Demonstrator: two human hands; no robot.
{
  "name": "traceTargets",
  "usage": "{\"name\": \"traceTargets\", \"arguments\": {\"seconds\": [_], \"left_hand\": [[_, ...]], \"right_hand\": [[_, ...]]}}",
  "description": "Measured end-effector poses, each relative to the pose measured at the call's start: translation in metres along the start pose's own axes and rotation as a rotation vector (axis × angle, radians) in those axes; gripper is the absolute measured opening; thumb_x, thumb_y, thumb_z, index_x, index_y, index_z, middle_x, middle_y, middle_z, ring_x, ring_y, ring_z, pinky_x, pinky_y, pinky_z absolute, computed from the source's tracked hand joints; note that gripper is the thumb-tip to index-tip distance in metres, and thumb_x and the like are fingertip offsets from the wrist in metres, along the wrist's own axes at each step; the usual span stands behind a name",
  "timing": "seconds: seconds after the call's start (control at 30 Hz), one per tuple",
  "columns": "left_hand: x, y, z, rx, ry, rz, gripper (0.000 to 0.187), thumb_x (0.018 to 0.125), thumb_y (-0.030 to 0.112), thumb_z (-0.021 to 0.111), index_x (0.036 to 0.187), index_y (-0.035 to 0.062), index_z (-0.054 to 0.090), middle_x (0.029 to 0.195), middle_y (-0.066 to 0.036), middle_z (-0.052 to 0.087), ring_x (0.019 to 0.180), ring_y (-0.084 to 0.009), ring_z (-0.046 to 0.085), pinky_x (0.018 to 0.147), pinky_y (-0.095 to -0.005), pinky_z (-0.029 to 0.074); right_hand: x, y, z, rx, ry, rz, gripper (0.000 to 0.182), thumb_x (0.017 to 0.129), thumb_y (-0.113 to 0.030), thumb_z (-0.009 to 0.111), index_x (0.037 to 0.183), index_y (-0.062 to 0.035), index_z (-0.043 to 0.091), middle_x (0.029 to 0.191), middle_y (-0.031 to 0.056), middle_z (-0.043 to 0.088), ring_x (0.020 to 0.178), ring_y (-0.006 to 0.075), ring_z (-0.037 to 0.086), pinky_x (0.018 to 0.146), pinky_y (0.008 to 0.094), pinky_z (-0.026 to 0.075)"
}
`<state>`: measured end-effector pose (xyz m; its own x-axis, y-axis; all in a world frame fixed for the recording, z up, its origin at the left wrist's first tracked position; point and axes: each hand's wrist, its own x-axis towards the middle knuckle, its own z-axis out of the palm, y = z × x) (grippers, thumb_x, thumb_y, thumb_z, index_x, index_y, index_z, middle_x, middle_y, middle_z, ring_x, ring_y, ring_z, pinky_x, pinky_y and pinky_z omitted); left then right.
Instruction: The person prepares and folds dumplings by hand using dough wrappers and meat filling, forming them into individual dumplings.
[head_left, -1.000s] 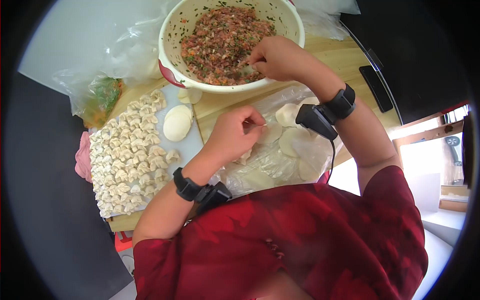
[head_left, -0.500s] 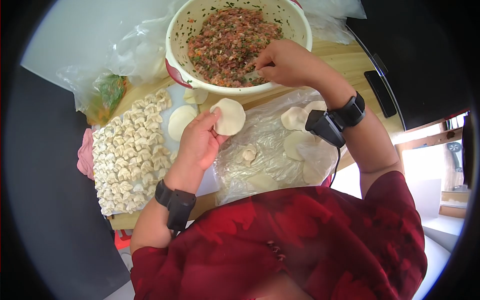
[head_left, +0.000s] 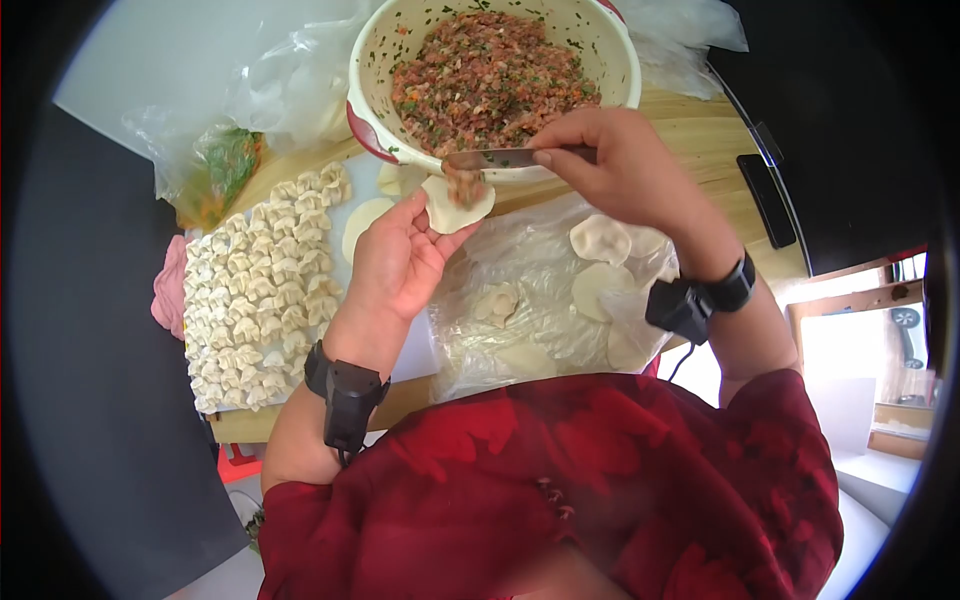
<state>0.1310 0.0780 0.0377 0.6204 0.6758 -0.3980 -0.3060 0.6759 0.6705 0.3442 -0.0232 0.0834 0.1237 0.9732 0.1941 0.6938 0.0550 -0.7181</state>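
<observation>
A round dough wrapper (head_left: 452, 215) rests on the fingers of my left hand (head_left: 403, 258), its edge pinched under the thumb. My right hand (head_left: 612, 160) grips a flat utensil (head_left: 500, 158) whose tip is over the wrapper. A lump of meat filling (head_left: 465, 187) hangs from that tip and meets the wrapper. Just behind both hands stands a large cream bowl (head_left: 628, 75) of meat and green-flecked filling (head_left: 490, 80). More flat wrappers (head_left: 600, 290) lie on clear plastic at the right, and others (head_left: 365, 225) left of my left hand.
Rows of folded dumplings (head_left: 262, 290) cover a board at the left. Behind them are plastic bags (head_left: 300, 85), one holding something green and orange (head_left: 228, 175). A pink cloth (head_left: 170, 290) lies at the far left, and a dark object (head_left: 766, 200) at the right edge.
My right hand has drawn the utensil out of the bowl with filling on it and brought it over the wrapper. My left hand still holds the wrapper. The view has shifted slightly.
</observation>
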Motion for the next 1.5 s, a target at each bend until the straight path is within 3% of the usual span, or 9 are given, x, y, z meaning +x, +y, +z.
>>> {"name": "traceTargets", "arguments": {"seconds": [0.07, 0.17, 0.23, 0.4, 1.03, 1.13, 1.23, 1.4, 1.5], "left_hand": [[-0.001, -0.003, -0.003, -0.030, -0.012, -0.021, 0.036, 0.103, 0.013, 0.034, 0.131, -0.0085, 0.041, 0.131, -0.020, 0.053, 0.120, -0.0301, 0.055, 0.102, -0.0426, 0.050], [-0.005, -0.005, -0.006, -0.054, -0.026, -0.011, 0.035, 0.102, 0.013, 0.036, 0.129, -0.0082, 0.043, 0.126, -0.020, 0.056, 0.117, -0.0314, 0.057, 0.102, -0.0485, 0.048], [-0.010, -0.007, -0.007, -0.052, -0.045, -0.013, 0.036, 0.102, 0.013, 0.038, 0.130, -0.0082, 0.043, 0.126, -0.020, 0.056, 0.117, -0.0304, 0.057, 0.102, -0.0468, 0.049], [-0.019, -0.001, -0.003, -0.047, -0.069, 0.036, 0.037, 0.101, 0.015, 0.039, 0.130, -0.0074, 0.043, 0.127, -0.019, 0.056, 0.117, -0.0290, 0.058, 0.102, -0.0441, 0.050], [-0.003, 0.006, 0.019, -0.082, -0.124, 0.061, 0.034, 0.103, 0.015, 0.039, 0.132, -0.0024, 0.042, 0.129, -0.016, 0.054, 0.118, -0.0279, 0.057, 0.101, -0.0467, 0.049], [0.002, 0.007, 0.020, -0.074, -0.108, 0.101, 0.038, 0.104, 0.016, 0.036, 0.135, -0.0053, 0.036, 0.132, -0.019, 0.052, 0.120, -0.0293, 0.055, 0.102, -0.0435, 0.050], [0.006, 0.010, 0.019, -0.058, -0.122, 0.096, 0.038, 0.104, 0.016, 0.037, 0.135, -0.0051, 0.037, 0.132, -0.018, 0.052, 0.119, -0.0290, 0.056, 0.101, -0.0428, 0.051], [0.005, 0.011, 0.020, -0.039, -0.184, 0.063, 0.037, 0.104, 0.018, 0.036, 0.133, -0.0045, 0.040, 0.130, -0.017, 0.054, 0.119, -0.0279, 0.056, 0.100, -0.0430, 0.051], [0.000, 0.006, 0.020, -0.074, -0.247, 0.032, 0.035, 0.104, 0.017, 0.036, 0.131, -0.0042, 0.043, 0.128, -0.016, 0.055, 0.118, -0.0272, 0.056, 0.101, -0.0441, 0.049]], "right_hand": [[-0.014, 0.004, 0.018, -0.139, 0.231, -0.291, 0.014, 0.083, -0.003, 0.066, 0.097, -0.0013, 0.070, 0.079, 0.0109, 0.065, 0.069, 0.0227, 0.063, 0.062, 0.0300, 0.048], [-0.028, 0.002, 0.033, -0.204, 0.248, -0.334, 0.018, 0.080, -0.005, 0.065, 0.097, -0.0078, 0.071, 0.076, 0.0107, 0.059, 0.072, 0.0310, 0.061, 0.064, 0.0389, 0.049], [-0.035, 0.003, 0.034, -0.239, 0.254, -0.371, 0.019, 0.081, -0.004, 0.065, 0.099, -0.0080, 0.070, 0.074, 0.0100, 0.058, 0.070, 0.0300, 0.060, 0.061, 0.0378, 0.048], [-0.042, 0.000, 0.028, 0.074, 0.326, -0.231, 0.023, 0.083, 0.001, 0.064, 0.104, -0.0079, 0.070, 0.076, 0.0107, 0.060, 0.067, 0.0271, 0.059, 0.059, 0.0341, 0.047], [-0.029, 0.005, 0.030, -0.035, 0.342, -0.202, 0.019, 0.084, 0.001, 0.062, 0.101, -0.0031, 0.070, 0.076, 0.0129, 0.062, 0.067, 0.0273, 0.060, 0.061, 0.0341, 0.047], [-0.024, 0.014, 0.028, -0.051, 0.462, -0.141, 0.018, 0.084, 0.000, 0.062, 0.101, -0.0024, 0.069, 0.077, 0.0135, 0.062, 0.068, 0.0286, 0.060, 0.062, 0.0338, 0.048], [-0.024, 0.010, 0.024, -0.062, 0.481, -0.059, 0.016, 0.085, -0.001, 0.062, 0.099, -0.0016, 0.069, 0.078, 0.0137, 0.063, 0.070, 0.0280, 0.062, 0.063, 0.0340, 0.048], [-0.028, -0.006, 0.034, 0.269, 0.373, 0.013, 0.020, 0.081, -0.002, 0.067, 0.100, -0.0054, 0.066, 0.078, 0.0067, 0.061, 0.060, 0.0145, 0.048, 0.057, 0.0282, 0.042], [-0.030, -0.018, 0.038, 0.162, 0.248, -0.122, 0.025, 0.079, -0.002, 0.070, 0.102, -0.0080, 0.064, 0.080, 0.0047, 0.059, 0.059, 0.0123, 0.041, 0.055, 0.0259, 0.039]]}}
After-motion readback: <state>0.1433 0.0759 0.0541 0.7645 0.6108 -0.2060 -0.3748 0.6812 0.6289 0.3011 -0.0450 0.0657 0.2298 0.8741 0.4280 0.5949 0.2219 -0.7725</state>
